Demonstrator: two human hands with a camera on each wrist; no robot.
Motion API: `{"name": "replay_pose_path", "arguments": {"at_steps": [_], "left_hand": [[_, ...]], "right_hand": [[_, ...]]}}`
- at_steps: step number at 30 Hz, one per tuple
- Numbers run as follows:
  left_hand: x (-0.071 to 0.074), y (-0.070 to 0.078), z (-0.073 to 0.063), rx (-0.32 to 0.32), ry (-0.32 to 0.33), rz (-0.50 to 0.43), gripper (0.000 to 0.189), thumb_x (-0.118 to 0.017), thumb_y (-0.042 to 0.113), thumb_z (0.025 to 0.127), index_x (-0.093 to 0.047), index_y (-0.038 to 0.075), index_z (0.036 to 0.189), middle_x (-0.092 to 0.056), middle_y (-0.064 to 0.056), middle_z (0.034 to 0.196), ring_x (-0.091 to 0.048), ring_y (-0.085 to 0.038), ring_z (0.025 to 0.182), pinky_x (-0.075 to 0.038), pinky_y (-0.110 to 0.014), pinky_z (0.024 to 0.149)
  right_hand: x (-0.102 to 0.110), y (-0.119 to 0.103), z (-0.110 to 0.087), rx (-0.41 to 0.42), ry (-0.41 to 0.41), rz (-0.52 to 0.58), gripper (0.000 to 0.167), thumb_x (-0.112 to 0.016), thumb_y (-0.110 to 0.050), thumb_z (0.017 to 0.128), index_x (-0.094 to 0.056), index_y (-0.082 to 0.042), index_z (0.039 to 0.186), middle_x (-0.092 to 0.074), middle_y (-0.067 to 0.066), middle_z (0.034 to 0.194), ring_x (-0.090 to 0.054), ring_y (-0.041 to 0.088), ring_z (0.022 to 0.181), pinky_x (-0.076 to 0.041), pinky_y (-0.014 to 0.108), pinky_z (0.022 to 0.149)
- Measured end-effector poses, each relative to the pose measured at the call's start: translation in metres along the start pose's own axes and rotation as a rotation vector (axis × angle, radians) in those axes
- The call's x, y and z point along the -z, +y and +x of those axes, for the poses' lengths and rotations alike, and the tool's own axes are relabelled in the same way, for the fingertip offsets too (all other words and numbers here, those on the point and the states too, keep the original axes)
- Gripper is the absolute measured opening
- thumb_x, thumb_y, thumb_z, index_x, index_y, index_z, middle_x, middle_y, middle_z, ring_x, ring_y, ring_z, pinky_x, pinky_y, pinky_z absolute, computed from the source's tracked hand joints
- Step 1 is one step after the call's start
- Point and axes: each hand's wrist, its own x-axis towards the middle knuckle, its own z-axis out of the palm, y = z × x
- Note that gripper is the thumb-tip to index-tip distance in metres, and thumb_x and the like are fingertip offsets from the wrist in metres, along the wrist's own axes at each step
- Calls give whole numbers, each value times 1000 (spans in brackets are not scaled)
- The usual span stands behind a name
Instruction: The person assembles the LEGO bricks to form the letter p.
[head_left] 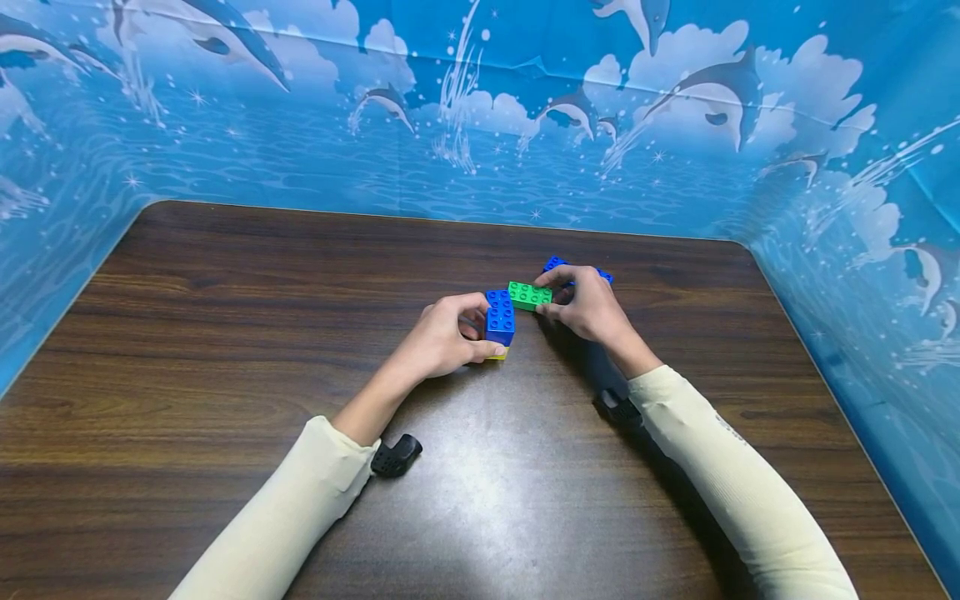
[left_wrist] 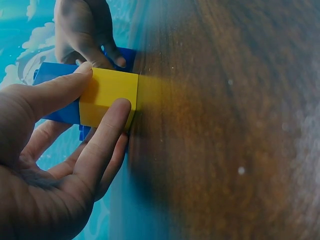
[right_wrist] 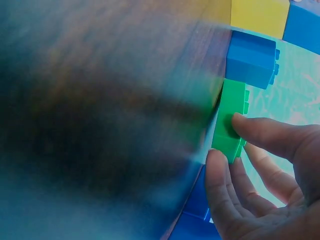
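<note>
My left hand [head_left: 453,337] holds a small stack, a blue brick [head_left: 501,325] on top of a yellow brick [left_wrist: 112,95]. Thumb and fingers lie on opposite sides of it, the yellow part down by the tabletop. Just to the right, my right hand [head_left: 588,307] pinches a studded green brick [head_left: 528,296] at its right end, thumb on the near side. In the right wrist view, another blue brick [right_wrist: 251,59] sits between the green brick and the yellow one, with its studs facing up from the table.
More blue bricks [head_left: 555,262] lie behind my right hand, partly hidden by it; they also show at the bottom of the right wrist view. A dark wood-grain table [head_left: 262,333] carries everything. Around its back and sides hangs a blue dolphin-print curtain [head_left: 300,150].
</note>
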Motion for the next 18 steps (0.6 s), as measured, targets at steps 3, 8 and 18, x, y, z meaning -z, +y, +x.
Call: {"name": "replay_pose_path", "arguments": {"at_steps": [3,8,18], "left_hand": [[0,0,0,0,0,1,36,-93,15,86,-66,10,108,-76,-12,113,-79,-22,90,-61,-28,68],[0,0,0,-5,-2,-2,36,-93,14,86,-66,10,109,-76,-13,113,-79,-23,91,-61,-28,68],[0,-1,0,-8,-5,10,39,-93,16,87,-66,9,114,-75,-13,116,-79,-25,95,-62,-30,70]], "right_hand": [[1,-1,0,-7,4,9,32,-80,-6,97,-75,-6,128,-73,19,122,-72,31,102,-54,28,72],[4,-2,-2,-1,15,11,33,-80,-8,97,-75,-7,129,-73,21,123,-74,32,104,-56,30,75],[12,-3,-6,23,34,3,33,-80,-8,97,-74,-7,130,-72,22,123,-73,34,104,-58,36,80]]}}
